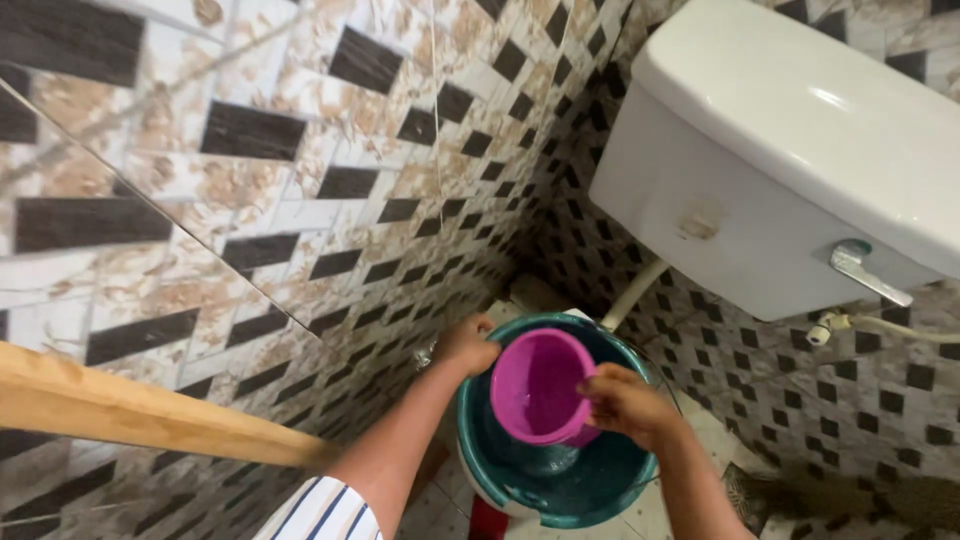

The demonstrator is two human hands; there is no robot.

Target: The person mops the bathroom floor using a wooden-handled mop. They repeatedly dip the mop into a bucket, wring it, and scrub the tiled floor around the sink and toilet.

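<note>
A: State the grip on each side.

B: Right hand [628,405]: fingers closed over the near rim of the purple mug [540,387], which it holds tilted, mouth toward the camera. Left hand [466,345]: fingers curled shut on the far left rim of the teal bucket [560,490].

A: Where is the mug?

B: Inside the mouth of the bucket, its base below the rim line, its upper edge just above it. A little water shows in the mug.

A: Room to move?

B: Limited. The tiled wall [300,200] runs close along the left, and its corner sits just behind the bucket. The white cistern [760,180] overhangs the upper right, with its metal flush lever [865,270] projecting. A wooden bar [120,410] crosses the lower left, near the left forearm. The space directly above the bucket is open.
</note>
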